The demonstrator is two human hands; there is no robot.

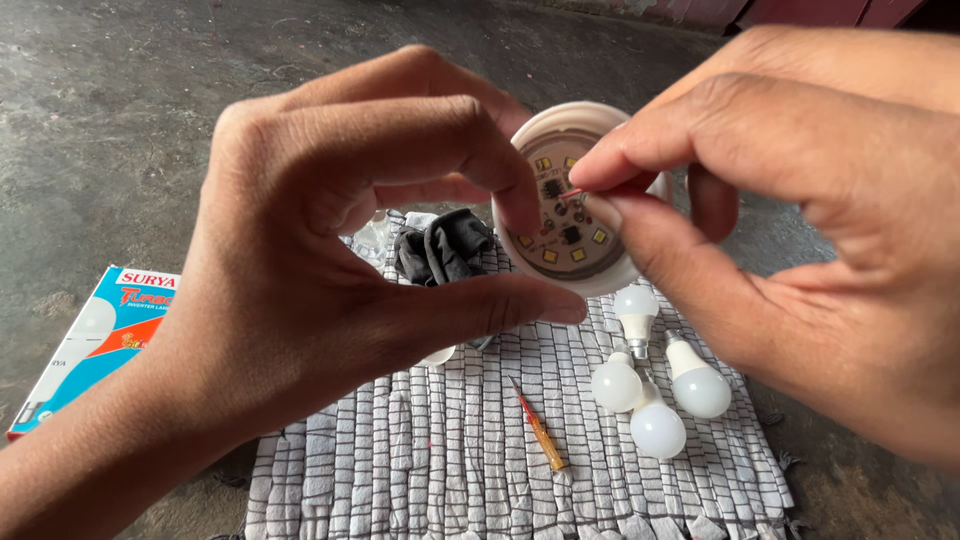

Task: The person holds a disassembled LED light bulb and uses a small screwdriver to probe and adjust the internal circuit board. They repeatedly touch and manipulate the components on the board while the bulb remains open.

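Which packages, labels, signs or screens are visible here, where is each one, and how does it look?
Flat rectangular cardboard bulb box: on the grey floor at left, beside the woven white mat, partly hidden by the left forearm; blue, white and red, with a bulb picture.
No signs or screens show.

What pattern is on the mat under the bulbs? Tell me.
The mat is pale grey-white with a grid of dark lines, seen in the head view beneath the bulbs.
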